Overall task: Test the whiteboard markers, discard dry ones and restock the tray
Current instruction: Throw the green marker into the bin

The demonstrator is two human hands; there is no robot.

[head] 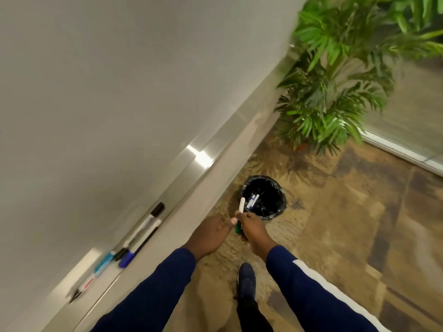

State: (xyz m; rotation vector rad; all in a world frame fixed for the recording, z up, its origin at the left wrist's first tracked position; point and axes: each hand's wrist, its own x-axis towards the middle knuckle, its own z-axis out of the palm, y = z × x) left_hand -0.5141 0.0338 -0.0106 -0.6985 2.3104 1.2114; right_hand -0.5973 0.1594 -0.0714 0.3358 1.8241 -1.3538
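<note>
Both navy sleeves (153, 291) are reaching toward the bin (263, 198); right hand (251, 227) is pinching a green-capped marker (240, 213) just short of it, left hand (213, 232) is touching the barrel with loosely curled fingers. Other markers (141, 233) are lying on the tray (167, 219), left of the bin.

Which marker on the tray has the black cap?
The marker farthest along the tray, toward the plant. Its black cap points away; the ones nearer the person show blue and red.
</note>
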